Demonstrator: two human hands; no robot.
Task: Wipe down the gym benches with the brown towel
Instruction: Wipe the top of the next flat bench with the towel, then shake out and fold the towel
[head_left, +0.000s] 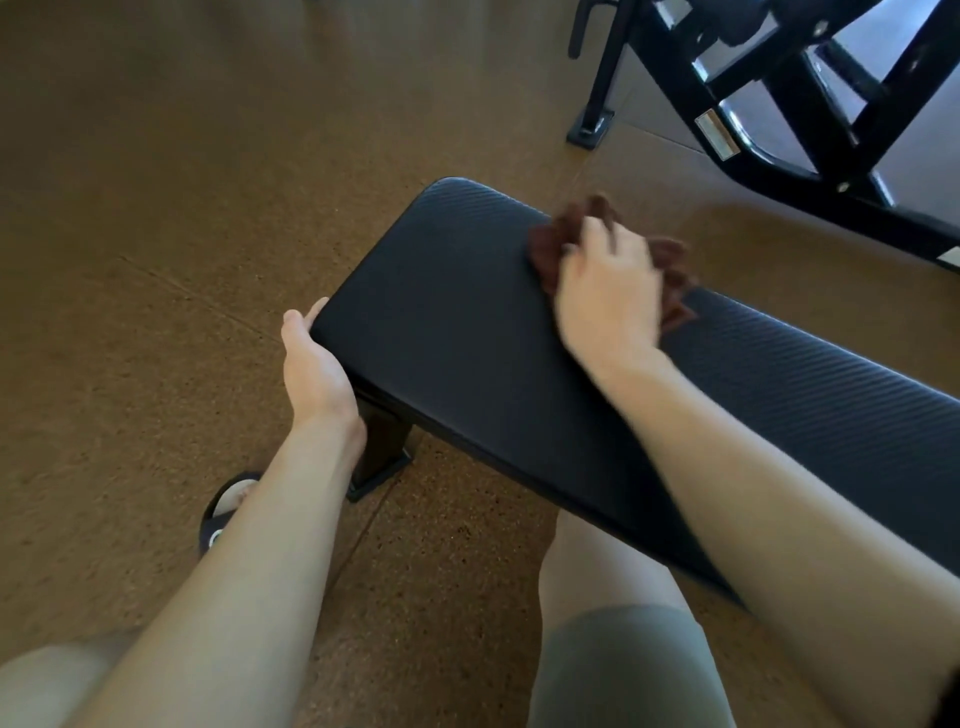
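Observation:
A flat black padded gym bench (457, 322) runs from the middle of the view to the right edge. The brown towel (563, 228) lies bunched on its far edge. My right hand (608, 286) lies on top of the towel, fingers curled into the cloth, and looks blurred. My left hand (311, 364) grips the near left corner of the bench pad, thumb on the edge and fingers hidden beneath it.
The bench's black leg and foot (382, 457) stand on the brown speckled floor (182, 208). A black steel machine frame (779, 104) stands at the top right. My knees and a sandalled foot (228, 506) are close under the bench.

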